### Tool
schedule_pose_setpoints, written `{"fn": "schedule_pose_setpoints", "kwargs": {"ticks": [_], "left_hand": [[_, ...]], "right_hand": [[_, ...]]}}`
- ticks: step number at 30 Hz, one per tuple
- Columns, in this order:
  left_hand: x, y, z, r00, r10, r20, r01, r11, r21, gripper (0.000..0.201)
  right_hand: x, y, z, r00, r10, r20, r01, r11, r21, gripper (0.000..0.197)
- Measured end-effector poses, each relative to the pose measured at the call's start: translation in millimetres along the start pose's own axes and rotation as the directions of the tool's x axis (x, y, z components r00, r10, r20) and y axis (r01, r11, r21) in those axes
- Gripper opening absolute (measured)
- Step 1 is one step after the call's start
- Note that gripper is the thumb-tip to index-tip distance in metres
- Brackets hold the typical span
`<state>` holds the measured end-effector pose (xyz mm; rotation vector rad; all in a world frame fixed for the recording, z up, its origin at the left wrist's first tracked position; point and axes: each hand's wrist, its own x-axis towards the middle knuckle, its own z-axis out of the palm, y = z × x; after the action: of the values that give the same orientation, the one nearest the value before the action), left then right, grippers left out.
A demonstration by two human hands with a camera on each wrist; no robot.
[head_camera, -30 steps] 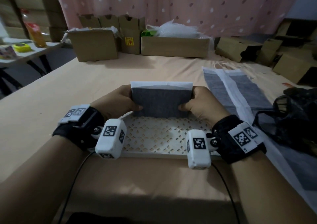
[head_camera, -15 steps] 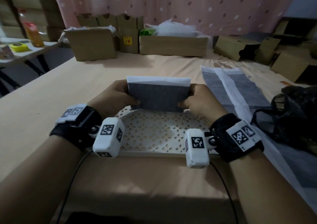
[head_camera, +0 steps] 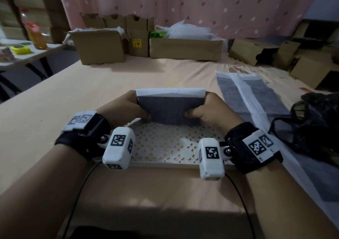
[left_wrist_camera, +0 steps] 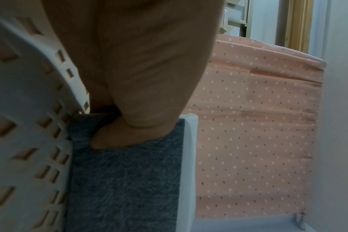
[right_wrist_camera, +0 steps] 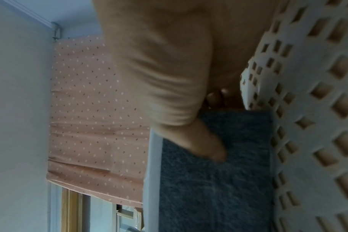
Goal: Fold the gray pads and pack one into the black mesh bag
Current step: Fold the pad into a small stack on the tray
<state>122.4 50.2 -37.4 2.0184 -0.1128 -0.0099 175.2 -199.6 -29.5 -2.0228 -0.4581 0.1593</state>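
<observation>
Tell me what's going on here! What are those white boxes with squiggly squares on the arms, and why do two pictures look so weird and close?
Those white boxes are little cameras strapped to a person's wrists. The big picture comes from a camera on their head. The two close-up ones look along each hand. The left hand and right hand pinch a folded gray pad by its sides, over a white lattice tray on the table. To the right lie unfolded gray pads and a black mesh bag that one pad should go into.
</observation>
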Motion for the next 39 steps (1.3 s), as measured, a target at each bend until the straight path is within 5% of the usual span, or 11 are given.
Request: {"fn": "schedule_pose_setpoints", "kwargs": {"ticks": [12,23,30,39], "left_hand": [[-3,3,4,0.995,0.088,-0.046,-0.096,0.963,-0.250,0.069],[1,1,3,0.998,-0.017,-0.062,-0.010,0.911,-0.412,0.063],[-3,9,6,1.000,0.025,-0.001,-0.023,0.872,-0.488,0.064],[-5,10,10,0.999,0.041,0.034,-0.018,0.865,-0.502,0.049]], "right_hand": [[-3,-8,3,0.994,-0.098,-0.054,0.108,0.966,0.233,0.034],[1,-4,1,0.999,-0.041,-0.023,0.047,0.914,0.403,0.020],[-3,-6,3,0.989,-0.100,0.109,0.048,0.913,0.405,0.049],[-4,-5,4,0.993,-0.068,0.095,0.025,0.919,0.394,0.043]]}}
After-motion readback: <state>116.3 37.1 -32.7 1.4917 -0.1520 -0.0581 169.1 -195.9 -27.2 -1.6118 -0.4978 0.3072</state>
